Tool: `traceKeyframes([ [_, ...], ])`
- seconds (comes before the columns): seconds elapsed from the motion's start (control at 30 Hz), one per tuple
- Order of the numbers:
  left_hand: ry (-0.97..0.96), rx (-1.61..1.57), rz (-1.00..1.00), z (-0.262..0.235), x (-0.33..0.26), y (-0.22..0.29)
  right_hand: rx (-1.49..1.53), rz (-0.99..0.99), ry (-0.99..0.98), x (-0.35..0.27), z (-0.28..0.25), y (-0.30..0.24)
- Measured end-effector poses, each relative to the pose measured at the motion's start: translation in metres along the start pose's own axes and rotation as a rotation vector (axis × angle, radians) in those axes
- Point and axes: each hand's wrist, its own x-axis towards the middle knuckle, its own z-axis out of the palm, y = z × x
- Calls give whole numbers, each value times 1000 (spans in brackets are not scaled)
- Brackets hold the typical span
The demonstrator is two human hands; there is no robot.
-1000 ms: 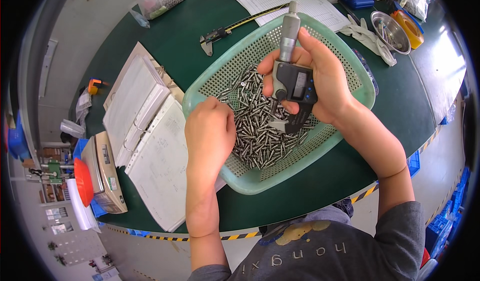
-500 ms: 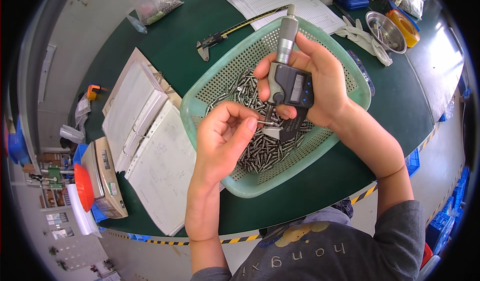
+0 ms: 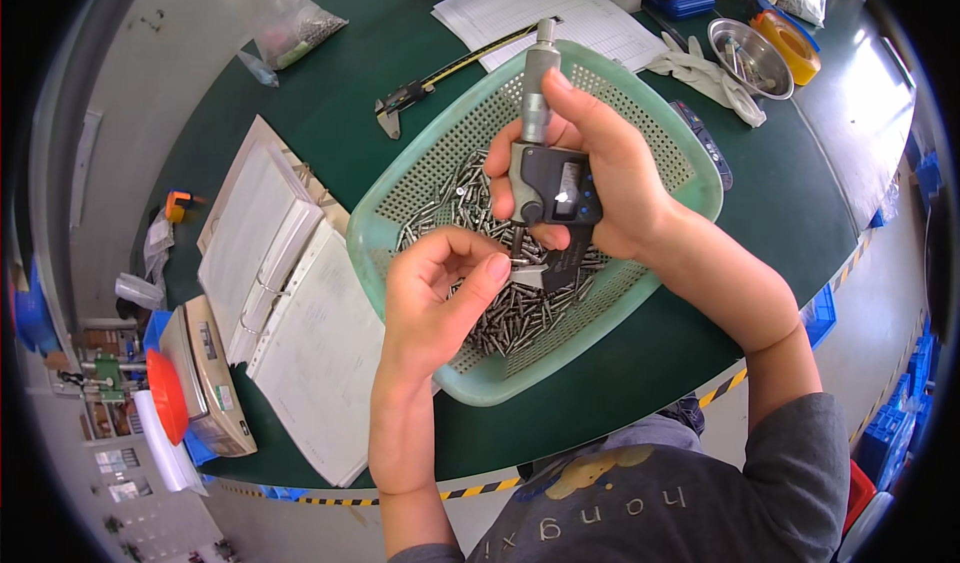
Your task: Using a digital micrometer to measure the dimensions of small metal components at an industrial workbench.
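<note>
My right hand [image 3: 618, 168] is wrapped round a digital micrometer [image 3: 552, 178], held upright over a basket. Its thumb lies along the silver thimble [image 3: 537, 93]. At the micrometer's lower end, my left hand [image 3: 440, 288] pinches a small metal pin [image 3: 517, 262] between thumb and fingertips. The pin sits at the jaws; whether both jaws touch it is too small to tell. Below both hands, the light green perforated basket [image 3: 668, 128] holds a heap of small metal pins [image 3: 515, 323].
An open ring binder [image 3: 315, 353] lies left, beside a scale [image 3: 215, 378] with a red pan [image 3: 167, 396]. Beyond the basket are a caliper [image 3: 415, 91], printed sheets [image 3: 500, 8], white gloves [image 3: 710, 78], a metal bowl [image 3: 778, 88] and a bag of parts [image 3: 295, 31].
The view has shifted slightly, so the basket and tools appear farther left. My left fingertips and the pin are now closer in at the micrometer's jaws.
</note>
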Motion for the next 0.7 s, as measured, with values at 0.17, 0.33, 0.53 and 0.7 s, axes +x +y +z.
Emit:
traceKeyframes([
  [0.17,18,9,-49,-1,-1,2,-62,-3,30,0,3,1],
  [0.33,21,-79,-43,2,-1,2,59,51,19,2,1,0],
  [0.53,-2,-97,-33,1,-2,1,91,65,-4,3,0,-1],
  [0.7,2,-77,-30,2,-1,1,69,60,19,2,1,-1],
])
